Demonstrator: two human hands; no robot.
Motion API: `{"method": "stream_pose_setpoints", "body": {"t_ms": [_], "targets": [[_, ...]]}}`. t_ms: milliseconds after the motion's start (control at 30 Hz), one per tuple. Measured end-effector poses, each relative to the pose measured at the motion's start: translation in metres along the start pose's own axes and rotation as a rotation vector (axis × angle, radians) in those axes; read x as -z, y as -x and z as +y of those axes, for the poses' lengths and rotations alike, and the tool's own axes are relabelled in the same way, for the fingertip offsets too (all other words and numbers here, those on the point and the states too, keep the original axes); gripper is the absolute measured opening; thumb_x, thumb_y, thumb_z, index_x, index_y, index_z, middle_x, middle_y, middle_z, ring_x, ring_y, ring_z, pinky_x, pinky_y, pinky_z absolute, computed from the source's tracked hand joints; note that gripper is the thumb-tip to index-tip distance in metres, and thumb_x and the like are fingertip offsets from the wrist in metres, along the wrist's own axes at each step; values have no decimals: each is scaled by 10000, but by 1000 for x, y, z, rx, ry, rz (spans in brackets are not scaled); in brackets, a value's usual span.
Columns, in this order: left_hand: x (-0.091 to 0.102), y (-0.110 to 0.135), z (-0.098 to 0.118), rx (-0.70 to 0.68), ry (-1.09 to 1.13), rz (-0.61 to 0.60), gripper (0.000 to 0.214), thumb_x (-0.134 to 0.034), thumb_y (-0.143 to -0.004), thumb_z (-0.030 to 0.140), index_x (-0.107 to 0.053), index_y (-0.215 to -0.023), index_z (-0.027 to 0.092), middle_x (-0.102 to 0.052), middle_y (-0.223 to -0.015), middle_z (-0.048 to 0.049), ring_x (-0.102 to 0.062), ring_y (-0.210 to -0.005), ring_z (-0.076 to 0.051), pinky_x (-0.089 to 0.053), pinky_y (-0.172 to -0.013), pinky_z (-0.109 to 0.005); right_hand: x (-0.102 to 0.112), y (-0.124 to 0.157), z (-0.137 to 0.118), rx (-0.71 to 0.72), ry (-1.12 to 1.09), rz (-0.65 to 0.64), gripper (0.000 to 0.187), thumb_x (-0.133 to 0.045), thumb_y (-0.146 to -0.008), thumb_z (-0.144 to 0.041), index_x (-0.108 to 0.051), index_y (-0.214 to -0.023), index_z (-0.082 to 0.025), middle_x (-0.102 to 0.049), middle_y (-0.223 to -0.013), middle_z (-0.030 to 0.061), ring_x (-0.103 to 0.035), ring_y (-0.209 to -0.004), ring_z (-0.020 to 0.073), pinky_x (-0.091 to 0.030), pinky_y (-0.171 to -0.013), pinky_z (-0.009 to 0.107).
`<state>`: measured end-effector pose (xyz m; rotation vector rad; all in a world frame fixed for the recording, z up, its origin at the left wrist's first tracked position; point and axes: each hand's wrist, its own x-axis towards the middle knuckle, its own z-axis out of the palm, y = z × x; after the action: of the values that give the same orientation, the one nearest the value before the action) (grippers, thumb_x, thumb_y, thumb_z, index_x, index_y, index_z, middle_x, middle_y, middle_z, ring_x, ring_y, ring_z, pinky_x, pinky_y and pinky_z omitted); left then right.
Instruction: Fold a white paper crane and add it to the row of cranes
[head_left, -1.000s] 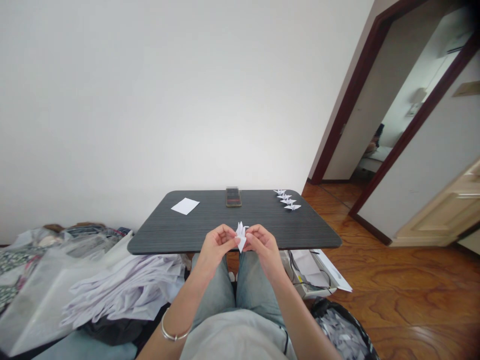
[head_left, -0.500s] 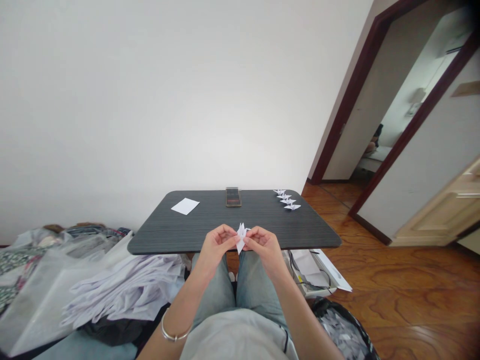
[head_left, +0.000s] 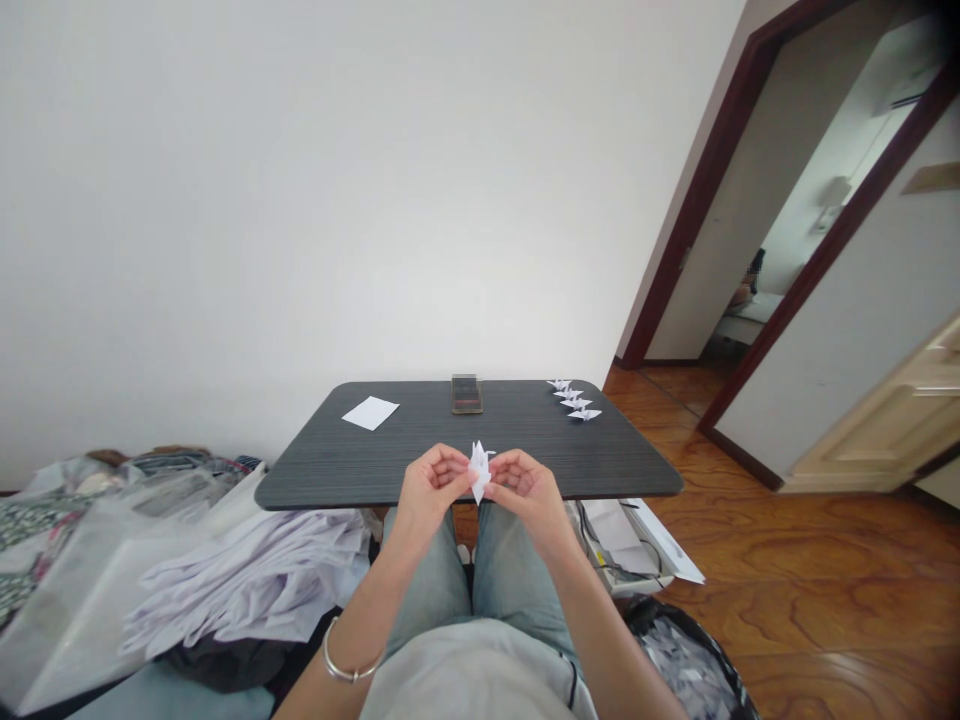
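Note:
A small folded white paper figure (head_left: 479,469) is pinched between both hands just above the near edge of the dark table (head_left: 352,470). My left hand (head_left: 427,488) grips its left side with curled fingers. My right hand (head_left: 523,484) pinches its right side. On the table's far right, several finished paper cranes (head_left: 574,398) lie in a row. A flat white sheet (head_left: 370,412) rests at the far left, and a phone (head_left: 466,394) stands at the far middle.
Crumpled white paper and plastic bags (head_left: 225,575) pile up on the left of my lap. A box of papers (head_left: 630,545) and a dark bin of scraps (head_left: 686,665) sit on the wooden floor to the right. An open doorway (head_left: 780,250) lies beyond.
Both hands have risen very slightly and shifted their pinch on the paper figure; it looks a bit more closed. Nothing else has moved.

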<state>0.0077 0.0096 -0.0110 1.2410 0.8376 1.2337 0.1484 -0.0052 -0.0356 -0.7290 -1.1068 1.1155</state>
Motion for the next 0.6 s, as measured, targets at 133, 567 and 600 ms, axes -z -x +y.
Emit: {"method": "stream_pose_setpoints", "body": {"t_ms": [133,567,600], "targets": [[2,-1,-2,-22,-26,-10,255,-751,-585,221,-557,-733,145,-623,-652,2,-577,-596,-101,-477,-597,-215,0,-1,2,-24,-59,9,279,-760,-602,-241,-597,-823,-188,-614,-699,-5,-573,-598,114,-516,-561,232],[3,-2,-3,-76,-55,-45,135,-707,-638,210,-589,-664,151,-659,-747,-31,-599,-715,-153,-466,-665,-256,-3,0,0,-59,-42,18,178,-707,-681,-342,-678,-738,-175,-656,-631,0,-588,-563,113,-512,-548,227],[2,-1,-3,-96,-86,-40,112,-697,-651,211,-603,-665,152,-662,-785,-41,-602,-749,-163,-468,-676,-261,-3,0,0,-55,-38,19,174,-713,-675,-338,-676,-722,-175,-654,-621,-1,-586,-559,112,-509,-547,226]]}}
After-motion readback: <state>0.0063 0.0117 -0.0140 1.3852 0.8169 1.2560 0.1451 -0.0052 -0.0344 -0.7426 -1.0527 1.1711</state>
